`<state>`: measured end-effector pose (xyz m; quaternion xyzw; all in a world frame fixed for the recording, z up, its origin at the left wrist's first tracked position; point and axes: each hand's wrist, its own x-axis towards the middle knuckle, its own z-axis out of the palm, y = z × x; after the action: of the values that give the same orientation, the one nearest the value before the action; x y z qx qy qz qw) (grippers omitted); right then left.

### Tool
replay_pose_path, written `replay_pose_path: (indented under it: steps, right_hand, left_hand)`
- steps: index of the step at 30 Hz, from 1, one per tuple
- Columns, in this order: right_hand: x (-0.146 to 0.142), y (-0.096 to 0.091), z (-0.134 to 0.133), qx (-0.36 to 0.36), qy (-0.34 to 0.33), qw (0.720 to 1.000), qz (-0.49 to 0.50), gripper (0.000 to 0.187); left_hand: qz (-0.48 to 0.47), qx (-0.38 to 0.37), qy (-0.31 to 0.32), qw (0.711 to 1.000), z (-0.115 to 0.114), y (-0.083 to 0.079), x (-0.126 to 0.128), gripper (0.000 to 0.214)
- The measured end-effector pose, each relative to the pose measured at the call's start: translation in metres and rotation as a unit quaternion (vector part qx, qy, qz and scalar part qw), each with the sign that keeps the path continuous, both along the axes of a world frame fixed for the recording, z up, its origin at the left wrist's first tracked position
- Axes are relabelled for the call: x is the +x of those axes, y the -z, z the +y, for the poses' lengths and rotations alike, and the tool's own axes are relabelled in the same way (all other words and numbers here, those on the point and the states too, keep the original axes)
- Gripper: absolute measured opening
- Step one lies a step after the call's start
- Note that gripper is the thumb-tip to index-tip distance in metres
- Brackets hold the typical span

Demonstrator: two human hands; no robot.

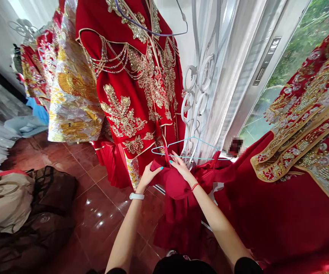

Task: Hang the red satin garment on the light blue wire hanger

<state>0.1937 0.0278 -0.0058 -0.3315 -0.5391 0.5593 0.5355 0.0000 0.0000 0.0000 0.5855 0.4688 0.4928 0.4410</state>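
My left hand (pixel 148 174) and my right hand (pixel 180 166) both pinch the top edge of a plain red cloth (pixel 172 205) that hangs down between my arms. A light blue wire hanger (pixel 194 150) sits right above the cloth, touching my right fingertips. The left wrist wears a white band, the right a red string. Behind the hanger hangs a red robe with gold embroidery (pixel 132 87).
More red and gold garments (pixel 64 83) hang at the left, and another embroidered red robe (pixel 301 152) fills the right. A white scrolled metal rack (pixel 197 95) and white curtain stand behind. Dark and beige bags (pixel 24 213) lie on the red tiled floor at left.
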Motion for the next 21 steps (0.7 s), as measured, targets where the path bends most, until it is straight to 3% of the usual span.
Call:
replay_pose_path:
  steps: [2, 5, 9, 14, 18, 21]
  right_hand:
    - [-0.003, 0.000, 0.003, -0.024, -0.016, 0.999, 0.035, 0.053]
    - [-0.008, -0.001, 0.003, -0.029, 0.010, 0.999, 0.039, 0.041]
    - [-0.019, -0.004, 0.000, -0.013, 0.047, 0.998, 0.034, 0.038]
    - [-0.026, -0.003, -0.004, -0.044, 0.085, 0.994, 0.056, 0.036]
    - [-0.023, 0.001, -0.004, -0.047, 0.074, 0.995, 0.050, 0.035]
    - [-0.019, 0.004, -0.005, -0.039, 0.081, 0.995, 0.045, 0.032]
  left_hand:
    - [-0.008, -0.002, -0.018, 1.000, 0.000, 0.002, -0.003, 0.058]
    - [-0.010, -0.021, 0.000, 1.000, 0.000, 0.001, -0.008, 0.058]
    - [-0.034, -0.022, -0.010, 0.999, -0.002, -0.003, -0.008, 0.058]
    - [-0.070, -0.030, -0.065, 0.995, -0.004, -0.004, -0.003, 0.054]
    - [-0.071, -0.032, -0.109, 0.991, -0.003, -0.004, -0.009, 0.046]
    - [-0.039, -0.016, -0.098, 0.994, 0.000, -0.013, -0.017, 0.044]
